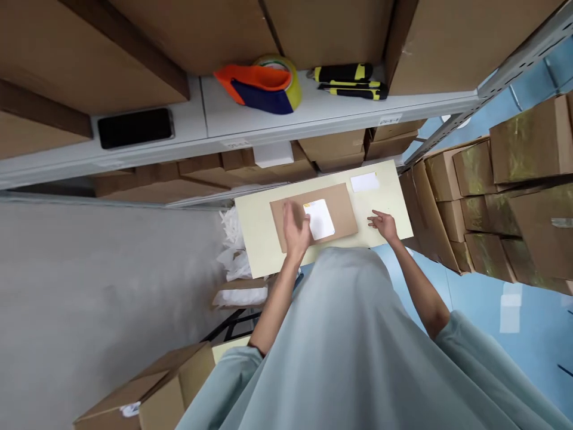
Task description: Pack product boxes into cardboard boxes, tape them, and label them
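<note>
A flat brown cardboard mailer point(341, 210) lies on a pale yellow table point(255, 230). A white label point(319, 219) sits on its middle. My left hand point(295, 230) lies flat on the mailer, fingers stretched out, touching the label's left edge. My right hand point(383, 225) rests on the table just right of the mailer, fingers loosely spread, holding nothing. A second white slip point(364, 181) lies on the table beyond the mailer.
A grey shelf point(197, 128) overhead carries a tape dispenser point(264, 83), two yellow-black utility knives point(349, 80) and a black phone point(135, 127). Stacked cartons point(501, 197) stand at right, an open carton point(147, 388) at lower left, white packing scraps point(237, 257) beside the table.
</note>
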The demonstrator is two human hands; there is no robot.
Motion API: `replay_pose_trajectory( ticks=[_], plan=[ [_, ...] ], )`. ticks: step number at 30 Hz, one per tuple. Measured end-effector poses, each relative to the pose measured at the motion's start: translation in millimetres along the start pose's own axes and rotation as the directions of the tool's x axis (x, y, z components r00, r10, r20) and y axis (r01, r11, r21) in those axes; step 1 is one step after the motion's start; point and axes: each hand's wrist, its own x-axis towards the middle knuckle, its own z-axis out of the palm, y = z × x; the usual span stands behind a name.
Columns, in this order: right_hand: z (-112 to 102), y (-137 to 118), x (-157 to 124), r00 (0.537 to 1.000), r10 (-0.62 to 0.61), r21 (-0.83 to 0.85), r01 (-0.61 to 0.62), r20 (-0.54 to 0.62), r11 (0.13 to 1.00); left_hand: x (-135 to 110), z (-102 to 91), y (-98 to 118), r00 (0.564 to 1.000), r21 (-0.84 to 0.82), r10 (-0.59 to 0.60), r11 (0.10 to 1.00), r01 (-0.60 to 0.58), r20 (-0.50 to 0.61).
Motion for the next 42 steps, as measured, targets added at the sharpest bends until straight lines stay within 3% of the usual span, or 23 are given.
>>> replay_pose_trajectory(
  ticks=[2, 5, 7, 9, 12, 14, 17, 19, 26, 33, 36, 39, 41, 42],
  plan=[
    [-15.8, -11.1, 22.7, 0.999, 0.010, 0.021, -0.009, -0.036, 1.000, 13.1, 41.0, 32.6, 0.983, 0.009, 0.162, 0.987, -0.163, 0.092],
    [-27.4, -29.2, 59.9, 0.984, -0.102, -0.078, 0.091, -0.143, 0.993, 29.5, 115.2, 68.8, 0.947, -0.027, 0.185, 0.982, -0.185, 0.263],
    [-28.2, -38.5, 85.6, 0.959, -0.168, -0.175, 0.129, -0.227, 0.976, 40.7, 164.4, 79.9, 0.923, 0.032, 0.077, 0.995, -0.096, 0.378],
    [-25.6, -43.1, 110.8, 0.945, -0.180, -0.228, 0.118, -0.275, 0.967, 54.6, 206.0, 81.1, 0.902, 0.178, -0.119, 0.983, 0.048, 0.415],
    [-18.9, -40.6, 142.4, 0.945, -0.149, -0.247, 0.076, -0.292, 0.966, 80.1, 247.2, 70.3, 0.856, 0.399, -0.435, 0.864, 0.309, 0.280],
    [-13.7, -35.3, 156.6, 0.945, -0.138, -0.258, 0.060, -0.296, 0.964, 96.2, 262.5, 59.3, 0.813, 0.455, -0.551, 0.782, 0.425, 0.187],
    [-6.6, -27.2, 167.5, 0.948, -0.148, -0.267, 0.071, -0.283, 0.961, 112.5, 276.1, 44.0, 0.779, 0.468, -0.616, 0.726, 0.504, 0.117],
    [-2.8, -23.2, 169.7, 0.950, -0.164, -0.270, 0.090, -0.266, 0.959, 117.0, 282.1, 37.0, 0.779, 0.463, -0.622, 0.714, 0.525, 0.076],
    [3.4, -19.2, 164.1, 0.945, -0.201, -0.262, 0.131, -0.260, 0.956, 109.6, 286.9, 32.4, 0.825, 0.412, -0.564, 0.747, 0.521, -0.022],
    [-0.5, -35.5, 156.0, 0.951, -0.162, -0.302, 0.078, -0.264, 0.950, 104.0, 281.3, 36.5, 0.859, 0.340, -0.504, 0.795, 0.502, -0.090],
    [3.8, -48.5, 148.0, 0.937, -0.223, -0.273, 0.147, -0.271, 0.951, 101.3, 280.6, 41.1, 0.889, 0.322, -0.459, 0.841, 0.436, -0.005],
    [11.0, -64.3, 140.7, 0.947, -0.230, -0.172, 0.194, -0.222, 0.966, 95.5, 278.2, 46.9, 0.938, 0.267, -0.293, 0.934, 0.239, 0.184],
    [10.0, -73.1, 139.9, 0.958, -0.196, -0.136, 0.170, -0.208, 0.976, 91.1, 274.5, 49.4, 0.922, 0.238, -0.149, 0.969, 0.065, 0.358],
    [6.0, -76.1, 141.1, 0.961, -0.180, -0.138, 0.153, -0.211, 0.979, 89.6, 272.4, 49.6, 0.889, 0.229, -0.089, 0.973, -0.018, 0.449]
  ],
)
